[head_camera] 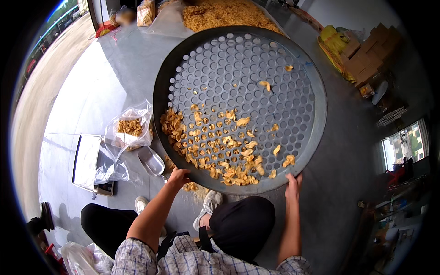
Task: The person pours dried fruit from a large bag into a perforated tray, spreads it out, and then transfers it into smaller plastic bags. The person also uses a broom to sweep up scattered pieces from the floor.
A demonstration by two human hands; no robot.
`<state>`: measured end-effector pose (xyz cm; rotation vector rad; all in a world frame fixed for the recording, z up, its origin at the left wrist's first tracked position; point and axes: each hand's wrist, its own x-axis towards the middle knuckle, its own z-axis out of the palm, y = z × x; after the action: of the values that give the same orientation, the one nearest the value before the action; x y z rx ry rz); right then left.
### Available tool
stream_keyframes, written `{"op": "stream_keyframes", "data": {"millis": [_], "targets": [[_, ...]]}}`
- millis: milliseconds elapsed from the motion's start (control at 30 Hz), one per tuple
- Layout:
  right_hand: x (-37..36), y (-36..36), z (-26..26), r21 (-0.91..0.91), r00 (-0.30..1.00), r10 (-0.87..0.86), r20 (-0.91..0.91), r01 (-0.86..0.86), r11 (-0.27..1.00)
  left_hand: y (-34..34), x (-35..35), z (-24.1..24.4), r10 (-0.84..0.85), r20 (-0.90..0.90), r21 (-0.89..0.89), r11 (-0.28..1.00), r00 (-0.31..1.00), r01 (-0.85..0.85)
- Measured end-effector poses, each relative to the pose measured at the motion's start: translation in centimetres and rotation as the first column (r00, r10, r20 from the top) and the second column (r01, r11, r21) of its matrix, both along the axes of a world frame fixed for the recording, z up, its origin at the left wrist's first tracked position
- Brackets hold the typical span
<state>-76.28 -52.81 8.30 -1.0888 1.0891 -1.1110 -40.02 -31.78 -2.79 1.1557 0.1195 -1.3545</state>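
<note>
A large round sieve (220, 72) with a grey rim and a bottom full of round holes is held up in front of me. My left hand (179, 177) grips its rim at the lower left, and my right hand (294, 184) grips it at the lower right. Dried, curled yellowish-brown pieces (240, 175) lie mostly along the sieve's left and near sides, with a few scattered farther over the holes. Some of the same pieces (190, 186) are on the floor, partly hidden beneath the near left rim.
Left of the sieve are a clear plastic bag (129, 129) of similar pieces, a metal scoop (151, 161) and a metal tray (86, 161). Beyond it spreads a large heap (227, 15) of yellowish pieces. Cardboard boxes (364, 62) stand at the far right.
</note>
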Motion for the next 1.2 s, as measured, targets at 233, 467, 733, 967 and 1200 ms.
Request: {"op": "stream_keyframes", "data": {"millis": [233,467,733,967,1200], "targets": [[-0.1,0.5,4.7,-0.094,0.999,0.047,-0.022,-0.049,0.994,0.5,-1.1,0.1,-0.036,-0.066,-0.008,0.999,0.997,0.036],[-0.2,-1.4,3.1,-0.069,0.996,-0.031,-0.089,0.025,0.997,0.4,-3.6,1.1,-0.018,-0.065,0.013,1.000,0.998,0.019],[1.9,-0.1,5.8,-0.072,0.994,0.093,-0.049,-0.097,0.993,1.6,-2.5,1.0,-0.048,-0.119,-0.040,0.998,0.992,0.043],[3.5,0.0,6.9,-0.148,0.991,0.123,-0.058,-0.130,0.980,2.6,-1.8,-1.3,0.013,-0.172,0.029,1.000,0.985,-0.008],[5.3,-1.8,7.3,-0.142,0.998,0.010,-0.055,-0.018,0.990,1.7,-2.2,-1.8,-0.002,-0.240,-0.166,0.985,0.971,-0.039]]}}
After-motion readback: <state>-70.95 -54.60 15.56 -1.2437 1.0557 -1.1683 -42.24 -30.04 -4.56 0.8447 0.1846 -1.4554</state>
